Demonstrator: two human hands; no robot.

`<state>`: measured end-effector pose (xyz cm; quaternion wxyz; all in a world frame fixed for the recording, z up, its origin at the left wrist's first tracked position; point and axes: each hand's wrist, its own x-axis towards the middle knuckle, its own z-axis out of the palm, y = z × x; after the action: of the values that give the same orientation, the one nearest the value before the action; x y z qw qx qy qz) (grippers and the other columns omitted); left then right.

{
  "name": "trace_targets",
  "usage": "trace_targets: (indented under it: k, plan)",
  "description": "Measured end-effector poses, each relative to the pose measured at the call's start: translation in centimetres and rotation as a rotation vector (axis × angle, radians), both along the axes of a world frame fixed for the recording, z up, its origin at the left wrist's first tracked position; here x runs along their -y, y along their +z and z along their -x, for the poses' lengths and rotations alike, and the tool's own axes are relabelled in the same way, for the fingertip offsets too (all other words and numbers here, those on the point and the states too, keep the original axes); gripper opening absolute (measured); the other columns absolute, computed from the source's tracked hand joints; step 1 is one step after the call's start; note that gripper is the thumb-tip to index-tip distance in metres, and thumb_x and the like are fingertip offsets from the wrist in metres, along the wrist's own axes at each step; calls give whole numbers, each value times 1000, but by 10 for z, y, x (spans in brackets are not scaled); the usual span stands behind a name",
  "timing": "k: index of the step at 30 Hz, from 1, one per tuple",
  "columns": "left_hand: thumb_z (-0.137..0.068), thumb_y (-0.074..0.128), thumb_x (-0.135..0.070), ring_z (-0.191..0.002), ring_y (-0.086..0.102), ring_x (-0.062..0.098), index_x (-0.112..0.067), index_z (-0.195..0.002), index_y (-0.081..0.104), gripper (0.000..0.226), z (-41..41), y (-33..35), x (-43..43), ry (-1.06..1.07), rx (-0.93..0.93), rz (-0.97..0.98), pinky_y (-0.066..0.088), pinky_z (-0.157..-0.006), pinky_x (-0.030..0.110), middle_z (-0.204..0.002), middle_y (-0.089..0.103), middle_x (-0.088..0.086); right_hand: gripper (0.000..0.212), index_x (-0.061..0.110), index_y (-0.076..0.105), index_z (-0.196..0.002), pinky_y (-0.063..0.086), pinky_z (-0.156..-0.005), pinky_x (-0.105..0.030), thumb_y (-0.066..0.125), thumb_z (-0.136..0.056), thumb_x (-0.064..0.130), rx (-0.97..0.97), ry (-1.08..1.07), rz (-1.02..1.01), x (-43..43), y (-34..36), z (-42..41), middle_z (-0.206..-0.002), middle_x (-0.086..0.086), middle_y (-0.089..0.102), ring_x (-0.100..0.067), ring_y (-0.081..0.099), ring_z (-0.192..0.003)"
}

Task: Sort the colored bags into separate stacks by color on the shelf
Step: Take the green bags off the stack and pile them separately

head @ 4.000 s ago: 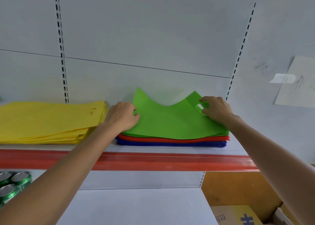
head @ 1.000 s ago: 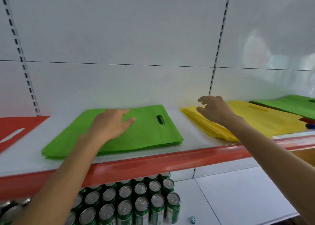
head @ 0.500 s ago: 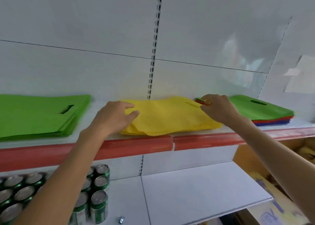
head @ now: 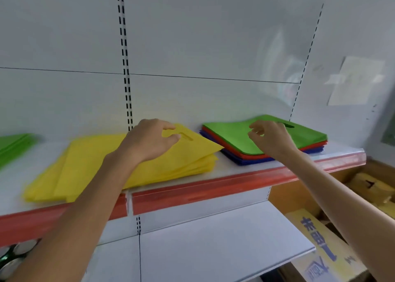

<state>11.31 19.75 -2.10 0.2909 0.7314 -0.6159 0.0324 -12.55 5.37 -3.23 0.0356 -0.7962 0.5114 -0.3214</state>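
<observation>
A white panelled back wall carries two vertical rows of black slots, one at centre-left and one at right. A pale paper sheet, too blurred to read, is fixed to the wall at far right. A lower white board spans the bay. Metal cans with green rims stand at bottom left. A yellow cardboard box with blue characters sits at bottom right.

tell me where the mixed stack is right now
Head view: the mixed stack lies at the right end of the shelf, just right of the yellow stack, under the right hand.
</observation>
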Motion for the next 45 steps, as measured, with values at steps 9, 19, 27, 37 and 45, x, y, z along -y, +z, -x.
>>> trace_targets:
  k: [9,19,27,37,45]
  plan:
    - [-88,57,-39,-118,52,25,-16,-118,63,39,93,-6,92,76,-38,-57,43,-97,34,-124,60,6,29,13,66,-114,48,-94,-40,59,-88,25,-5,-6,-6,102,14,93,-109,-7,68,-26,61,-104]
    - [-89,32,-64,-128,36,40,-14,-137,41,69,146,-40,188,352,135,-456,32,-107,41,-139,38,26,23,13,66,-107,51,-84,-38,56,-92,26,-130,45,-44,196,18,148,-110,-10,65,-28,60,-97]
    - [-96,26,-51,-142,14,33,-17,-147,23,61,152,-54,192,363,62,-362,17,-115,43,-155,10,18,37,2,57,-110,39,-79,-35,48,-95,34,-228,-58,-57,221,-9,137,-118,-15,57,-33,51,-111]
    - [-98,31,-41,-143,9,27,-8,-143,33,56,157,-53,200,358,79,-257,14,-116,40,-157,4,10,24,4,59,-100,34,-71,-31,49,-94,25,-214,-97,-51,235,-9,134,-109,-16,60,-30,51,-91]
    - [-85,63,-34,-131,40,25,-10,-125,59,46,159,-55,193,330,-61,1,28,-102,25,-142,44,11,30,4,54,-102,32,-73,-33,58,-91,32,-221,-71,87,235,-15,134,-109,-13,58,-32,53,-104]
